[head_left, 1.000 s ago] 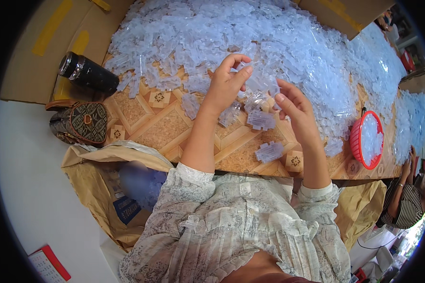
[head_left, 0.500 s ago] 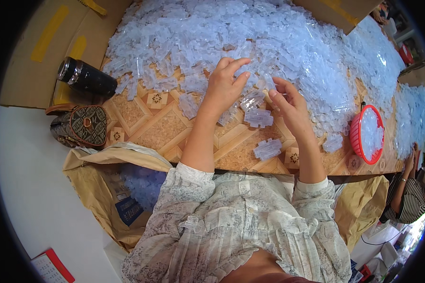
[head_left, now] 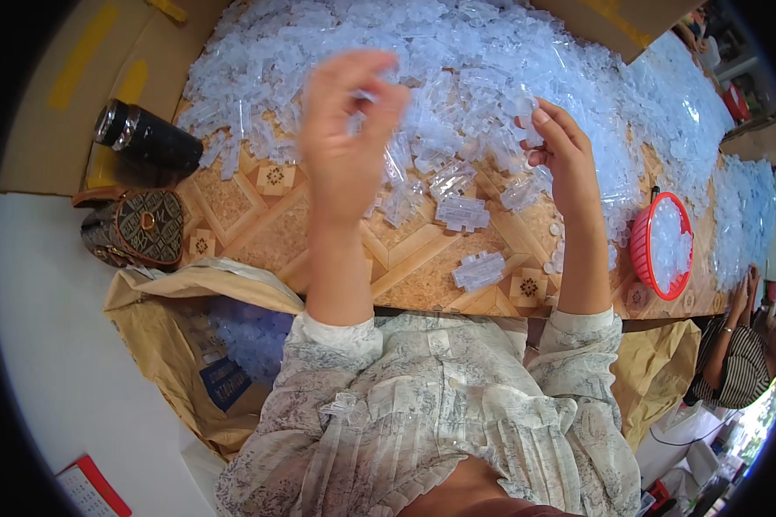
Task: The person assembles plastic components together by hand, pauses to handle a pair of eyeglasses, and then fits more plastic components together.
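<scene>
A large heap of clear plastic pieces [head_left: 457, 60] covers the far part of the table. My left hand [head_left: 345, 129] is raised over the heap's near edge, its curled fingers smeared by motion; whether it holds anything is unclear. Further right, my right hand [head_left: 560, 151] pinches a small clear plastic piece [head_left: 528, 108] between thumb and fingers, above the heap. Between my forearms lie a few loose clear plastic pieces, one flat piece [head_left: 463, 214] in the middle and another piece [head_left: 478, 271] closer to the table edge. Small clear discs [head_left: 557, 250] lie beside my right forearm.
A red basket [head_left: 636, 250] of clear parts stands at the right. At left are a black flask [head_left: 151, 138], a patterned brown bag [head_left: 138, 228] and a cardboard box [head_left: 39, 129]. An open brown paper sack [head_left: 147, 345] hangs below the table edge. A person in stripes [head_left: 741, 366] works far right.
My left hand has swung left and up, away from the right one. My right hand has moved right and slightly up, pinching a clear piece. The view has shifted slightly.
</scene>
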The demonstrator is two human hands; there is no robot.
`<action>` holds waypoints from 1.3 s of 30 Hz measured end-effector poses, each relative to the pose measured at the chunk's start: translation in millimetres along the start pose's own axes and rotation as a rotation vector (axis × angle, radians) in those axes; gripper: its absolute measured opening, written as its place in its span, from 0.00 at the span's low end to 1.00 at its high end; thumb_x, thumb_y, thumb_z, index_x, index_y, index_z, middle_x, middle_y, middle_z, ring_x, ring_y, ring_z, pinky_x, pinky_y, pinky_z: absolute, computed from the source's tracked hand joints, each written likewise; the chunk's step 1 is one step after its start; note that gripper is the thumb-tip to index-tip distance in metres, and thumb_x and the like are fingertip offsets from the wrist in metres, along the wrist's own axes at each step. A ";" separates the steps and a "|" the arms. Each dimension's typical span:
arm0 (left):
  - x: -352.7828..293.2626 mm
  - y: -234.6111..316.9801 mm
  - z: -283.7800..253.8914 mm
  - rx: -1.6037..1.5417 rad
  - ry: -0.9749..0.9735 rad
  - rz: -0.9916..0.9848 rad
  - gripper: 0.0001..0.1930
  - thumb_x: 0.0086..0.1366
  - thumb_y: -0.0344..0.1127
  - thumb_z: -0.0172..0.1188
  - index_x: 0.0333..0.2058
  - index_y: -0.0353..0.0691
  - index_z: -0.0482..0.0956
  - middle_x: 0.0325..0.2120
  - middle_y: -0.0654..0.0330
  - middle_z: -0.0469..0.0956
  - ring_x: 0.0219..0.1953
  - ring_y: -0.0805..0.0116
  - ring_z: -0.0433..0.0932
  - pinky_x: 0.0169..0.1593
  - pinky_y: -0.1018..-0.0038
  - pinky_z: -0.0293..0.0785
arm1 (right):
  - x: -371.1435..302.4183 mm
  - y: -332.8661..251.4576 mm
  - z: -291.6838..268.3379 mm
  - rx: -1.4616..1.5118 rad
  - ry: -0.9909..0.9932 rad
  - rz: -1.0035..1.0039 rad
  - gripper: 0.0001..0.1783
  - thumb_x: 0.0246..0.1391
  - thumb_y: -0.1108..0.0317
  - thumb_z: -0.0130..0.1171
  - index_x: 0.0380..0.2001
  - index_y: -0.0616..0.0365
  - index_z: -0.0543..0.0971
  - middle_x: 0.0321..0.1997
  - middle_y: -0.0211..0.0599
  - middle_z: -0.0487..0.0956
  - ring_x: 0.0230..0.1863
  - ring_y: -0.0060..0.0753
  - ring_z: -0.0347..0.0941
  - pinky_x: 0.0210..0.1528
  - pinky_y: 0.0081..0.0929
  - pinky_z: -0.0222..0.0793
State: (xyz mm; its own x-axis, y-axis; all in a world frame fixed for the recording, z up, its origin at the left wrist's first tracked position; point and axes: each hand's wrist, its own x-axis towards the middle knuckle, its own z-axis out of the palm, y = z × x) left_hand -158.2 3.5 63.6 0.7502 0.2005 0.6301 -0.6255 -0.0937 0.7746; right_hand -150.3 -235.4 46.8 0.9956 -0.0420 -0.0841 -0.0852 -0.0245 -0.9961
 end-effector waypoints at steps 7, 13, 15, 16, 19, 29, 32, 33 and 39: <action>-21.2 164.8 -62.4 -0.445 0.370 0.748 0.11 0.59 0.47 0.56 0.35 0.50 0.80 0.29 0.71 0.73 0.28 0.74 0.66 0.29 0.80 0.60 | -23.6 14.3 6.7 0.111 -0.012 0.058 0.26 0.54 0.57 0.56 0.52 0.63 0.71 0.39 0.35 0.77 0.35 0.23 0.71 0.34 0.18 0.64; -29.3 156.2 -34.0 -0.062 0.311 0.557 0.13 0.63 0.48 0.48 0.37 0.50 0.77 0.30 0.70 0.72 0.26 0.69 0.62 0.27 0.75 0.57 | -53.6 29.4 -1.7 -0.751 0.175 -0.292 0.24 0.51 0.59 0.59 0.50 0.59 0.73 0.42 0.42 0.77 0.40 0.38 0.73 0.46 0.29 0.66; -32.1 159.9 -31.2 -0.070 0.316 0.554 0.13 0.63 0.48 0.48 0.37 0.49 0.77 0.30 0.70 0.72 0.26 0.70 0.62 0.27 0.75 0.58 | -49.1 44.0 -4.2 -1.179 0.194 -0.517 0.24 0.49 0.57 0.60 0.47 0.58 0.75 0.43 0.44 0.77 0.42 0.43 0.73 0.47 0.32 0.66; -30.2 157.1 -24.8 -0.069 0.320 0.554 0.13 0.63 0.48 0.48 0.36 0.49 0.77 0.30 0.70 0.73 0.26 0.70 0.63 0.27 0.75 0.58 | -51.4 44.7 -3.7 -1.177 0.176 -0.517 0.19 0.51 0.60 0.60 0.44 0.59 0.77 0.43 0.45 0.78 0.44 0.44 0.73 0.47 0.34 0.66; -35.4 161.6 -31.7 -0.031 0.341 0.579 0.13 0.63 0.48 0.47 0.36 0.49 0.77 0.30 0.70 0.73 0.27 0.70 0.64 0.28 0.75 0.59 | -73.3 12.7 1.1 -0.770 0.254 -0.592 0.13 0.53 0.67 0.56 0.40 0.61 0.78 0.43 0.42 0.78 0.43 0.42 0.73 0.45 0.30 0.67; -45.2 179.0 -32.9 0.038 0.337 0.679 0.14 0.63 0.47 0.46 0.34 0.48 0.77 0.29 0.70 0.75 0.30 0.71 0.67 0.31 0.75 0.62 | -181.9 -93.6 -22.5 0.140 -0.084 -1.232 0.10 0.39 0.73 0.60 0.27 0.62 0.71 0.28 0.36 0.76 0.28 0.27 0.71 0.32 0.25 0.67; -45.5 179.7 -28.2 0.035 0.341 0.718 0.15 0.63 0.47 0.45 0.34 0.47 0.77 0.29 0.70 0.76 0.30 0.72 0.68 0.32 0.75 0.63 | -179.9 -89.4 -14.9 0.176 -0.088 -1.199 0.10 0.39 0.74 0.59 0.27 0.63 0.71 0.28 0.36 0.76 0.27 0.27 0.70 0.31 0.24 0.67; -44.2 181.4 -29.9 0.042 0.342 0.734 0.15 0.64 0.47 0.45 0.34 0.47 0.77 0.29 0.70 0.76 0.30 0.72 0.69 0.32 0.75 0.63 | -180.7 -88.5 -5.3 0.196 -0.094 -1.189 0.10 0.39 0.74 0.59 0.27 0.63 0.71 0.28 0.36 0.76 0.27 0.27 0.70 0.30 0.24 0.67; -39.4 166.4 -17.8 -0.010 0.330 0.798 0.15 0.64 0.47 0.44 0.33 0.46 0.77 0.28 0.70 0.77 0.32 0.72 0.71 0.33 0.75 0.65 | -158.8 -76.3 29.9 0.243 -0.055 -1.126 0.10 0.39 0.76 0.59 0.27 0.63 0.71 0.27 0.37 0.75 0.25 0.27 0.70 0.27 0.23 0.67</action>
State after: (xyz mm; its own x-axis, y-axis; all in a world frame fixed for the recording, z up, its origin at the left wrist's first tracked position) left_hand -295.7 -2.7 166.7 -0.0136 0.3515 0.9361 -0.9418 -0.3189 0.1060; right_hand -300.7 -197.0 135.3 0.5035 -0.0745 0.8608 0.8567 0.1726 -0.4862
